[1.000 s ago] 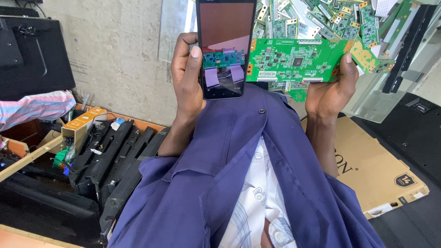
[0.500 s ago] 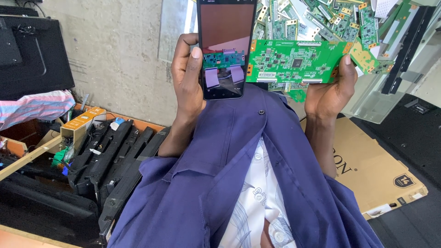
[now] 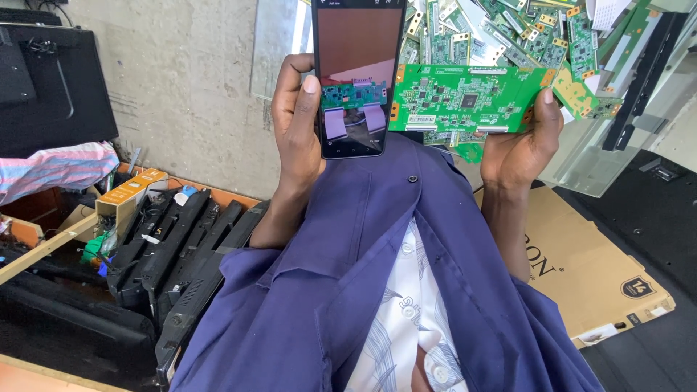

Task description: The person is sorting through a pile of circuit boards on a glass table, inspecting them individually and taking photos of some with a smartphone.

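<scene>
My left hand (image 3: 298, 127) grips a glossy black phone (image 3: 357, 76) upright. Just right of the phone, my right hand (image 3: 519, 141) clasps a flat, rectangular green circuit board (image 3: 465, 98) studded with small chips.

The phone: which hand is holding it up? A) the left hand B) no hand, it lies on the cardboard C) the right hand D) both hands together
A: the left hand wraps around the phone with its thumb on the screen edge, while the right hand holds the green circuit board beside it.
</scene>
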